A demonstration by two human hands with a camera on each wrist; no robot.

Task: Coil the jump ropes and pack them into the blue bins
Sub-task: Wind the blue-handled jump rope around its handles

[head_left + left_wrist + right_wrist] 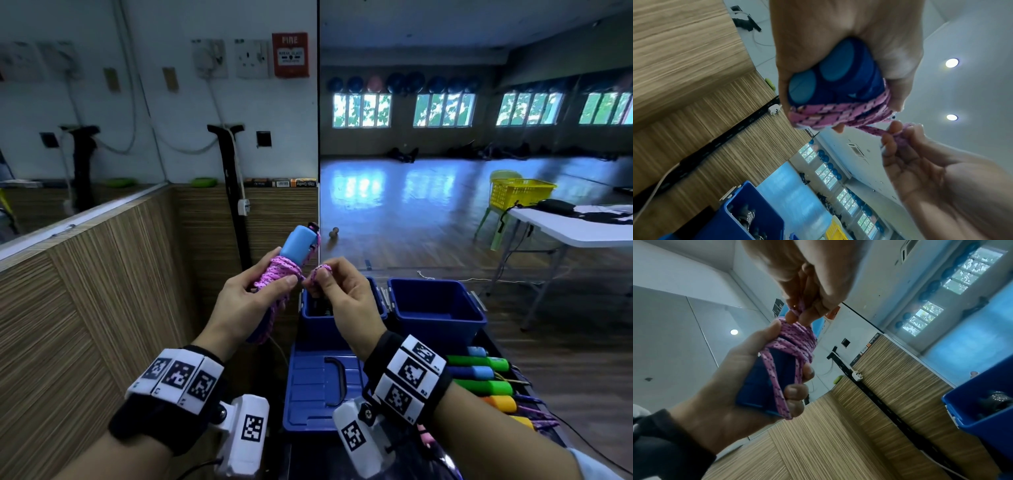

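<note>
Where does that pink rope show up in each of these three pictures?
Head: pink rope centre, wound round blue handles in the left hand.
Left wrist: upper centre, under the handles.
Right wrist: centre-left; right hand pinches its end.
Shared landmark: blue bin.

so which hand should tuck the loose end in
Right hand: it already pinches the loose end of the pink rope right beside the wraps, while the left hand grips the blue handles.

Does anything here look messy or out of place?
Nothing is damaged or spilled. The pink braided jump rope is wound snugly round its blue handles; the right hand pinches one loose end.
</note>
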